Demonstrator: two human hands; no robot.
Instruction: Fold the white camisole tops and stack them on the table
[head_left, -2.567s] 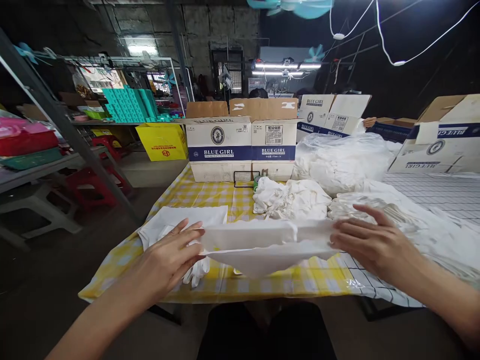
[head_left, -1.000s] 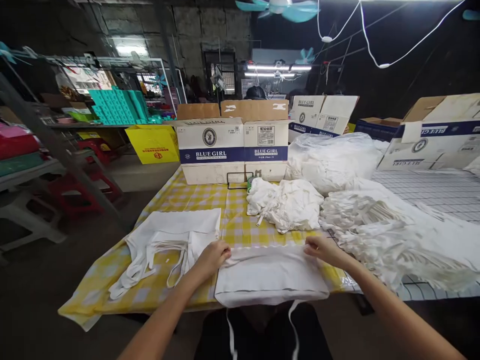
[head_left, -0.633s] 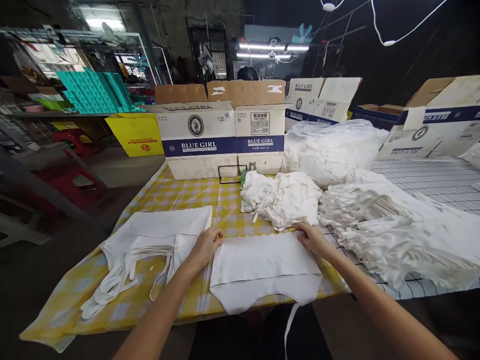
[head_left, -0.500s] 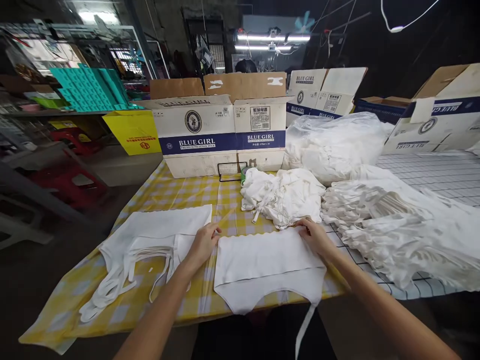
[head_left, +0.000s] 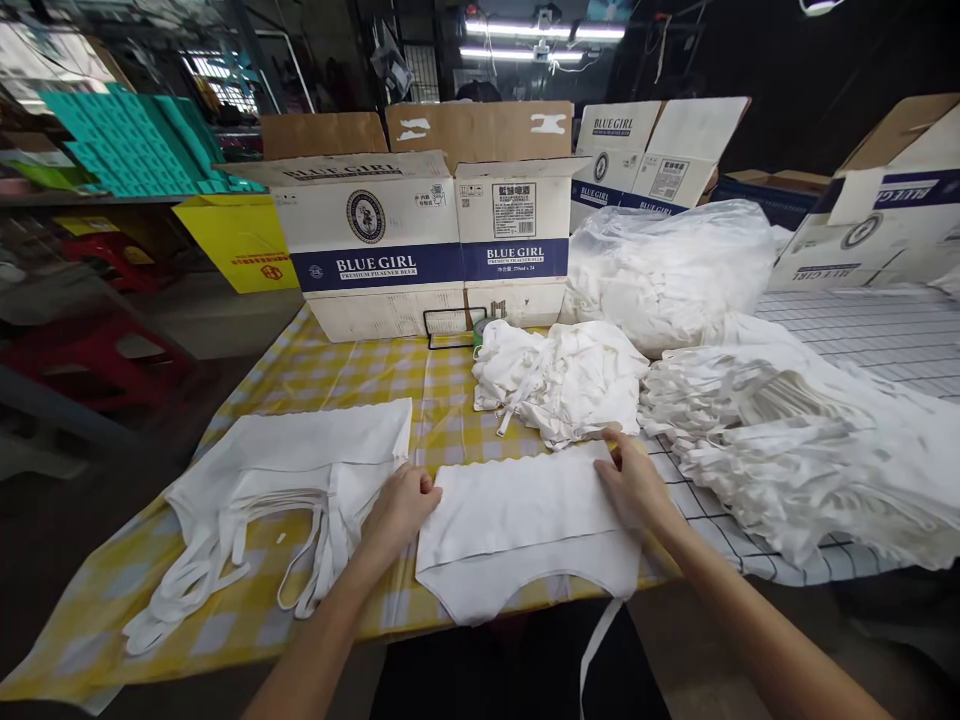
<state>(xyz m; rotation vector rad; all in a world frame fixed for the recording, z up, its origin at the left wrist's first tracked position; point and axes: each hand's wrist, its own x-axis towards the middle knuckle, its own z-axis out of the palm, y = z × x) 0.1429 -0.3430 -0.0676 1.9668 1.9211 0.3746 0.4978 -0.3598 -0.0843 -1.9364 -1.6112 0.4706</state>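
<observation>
A white garment lies flat on the yellow checked cloth, its wavy edge away from me and one strap hanging over the table's front edge. My left hand is closed at the garment's upper left corner, thumb and fingers pinched on it. At the upper right corner, my right hand pinches the fabric between thumb and fingers. Left of my left hand lies a stack of similar white garments with straps bunched below. A crumpled white pile sits just beyond the flat garment.
Large layered white garments cover the right side. Behind them are a clear bag of white fabric and open cartons. A black wire frame and green tape roll stand before the nearest carton. Red stools are at left.
The view has shifted slightly, so the cartons and stack appear higher or further left. My left hand's fingers have closed more tightly at the garment's corner; the garment lies nearly as before.
</observation>
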